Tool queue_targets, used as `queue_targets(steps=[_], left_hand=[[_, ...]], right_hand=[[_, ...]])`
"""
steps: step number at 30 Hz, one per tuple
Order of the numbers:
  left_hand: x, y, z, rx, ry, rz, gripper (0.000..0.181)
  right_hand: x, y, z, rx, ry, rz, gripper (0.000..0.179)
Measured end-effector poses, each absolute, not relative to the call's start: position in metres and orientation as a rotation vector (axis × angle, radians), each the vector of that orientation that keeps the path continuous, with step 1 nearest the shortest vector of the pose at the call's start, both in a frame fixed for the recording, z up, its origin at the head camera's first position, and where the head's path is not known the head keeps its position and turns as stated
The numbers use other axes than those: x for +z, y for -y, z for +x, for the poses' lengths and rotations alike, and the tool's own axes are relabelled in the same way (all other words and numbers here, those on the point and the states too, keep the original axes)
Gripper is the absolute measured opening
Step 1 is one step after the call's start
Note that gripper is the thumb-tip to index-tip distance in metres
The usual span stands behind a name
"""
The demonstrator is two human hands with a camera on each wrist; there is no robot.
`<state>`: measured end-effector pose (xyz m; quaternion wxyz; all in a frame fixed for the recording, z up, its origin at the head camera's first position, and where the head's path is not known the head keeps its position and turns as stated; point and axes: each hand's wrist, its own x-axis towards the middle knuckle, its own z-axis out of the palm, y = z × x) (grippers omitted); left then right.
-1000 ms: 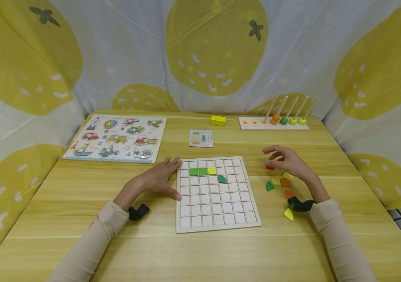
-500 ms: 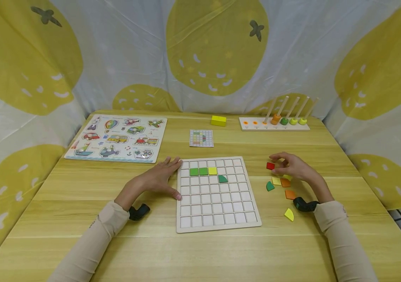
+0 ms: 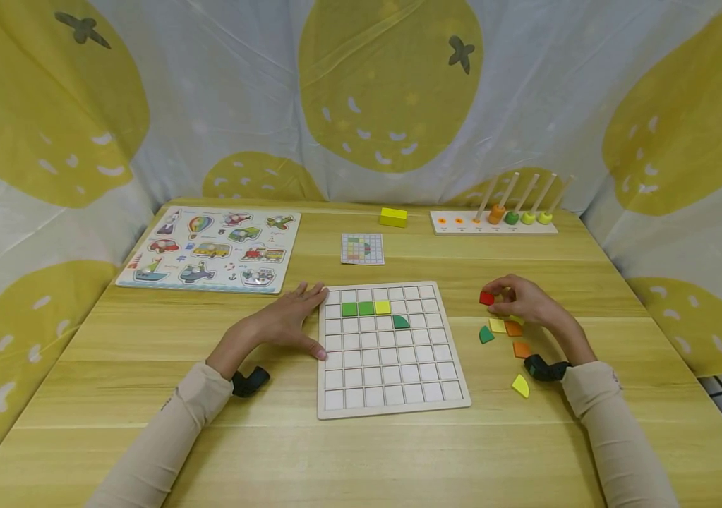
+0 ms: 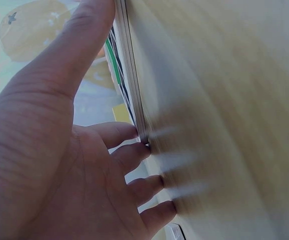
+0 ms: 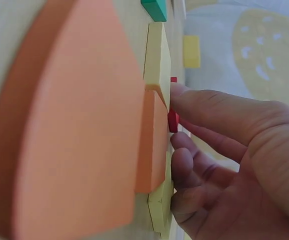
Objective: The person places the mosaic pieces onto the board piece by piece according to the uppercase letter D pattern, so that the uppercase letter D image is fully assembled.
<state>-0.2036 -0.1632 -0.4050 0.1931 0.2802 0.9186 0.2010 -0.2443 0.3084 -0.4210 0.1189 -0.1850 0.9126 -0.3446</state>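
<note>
A wooden grid board (image 3: 392,356) lies flat at mid-table. Two green square tiles, a yellow square tile (image 3: 382,307) and a green quarter-round tile (image 3: 401,322) sit in its upper cells. My left hand (image 3: 287,321) rests at the board's left edge, fingers spread, thumb against the frame. To the right, my right hand (image 3: 528,300) pinches a red tile (image 5: 173,121) between thumb and forefinger. Near that hand lie a green quarter-round tile (image 3: 485,335), a yellow square tile (image 3: 497,325), orange tiles (image 3: 521,349) and a yellow quarter-round tile (image 3: 520,386).
Beyond the grid board lie a small printed pattern card (image 3: 363,249) and a yellow block (image 3: 393,217). A vehicle picture puzzle (image 3: 233,236) occupies the back left. At the back right stands a pegged base (image 3: 452,227) with coloured beads. Fruit-print curtain (image 3: 392,77) encloses the table.
My right hand has come down and slightly right, and its thumb and forefinger have closed on the red tile. My left hand and the grid board have stayed put.
</note>
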Motion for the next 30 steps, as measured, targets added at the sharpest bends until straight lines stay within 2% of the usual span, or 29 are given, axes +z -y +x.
queue_targets(steps=[22,30], left_hand=[[-0.407,0.164,-0.204,0.561,-2.583,0.784,0.119],[-0.407,0.164,-0.204,0.56,-2.584,0.785,0.119]], right_hand=[[-0.41,-0.303,-0.239,-1.06,-2.672,-0.478,0.031],[-0.421,-0.309,-0.246,-1.147,-2.654,-0.509,0.03]])
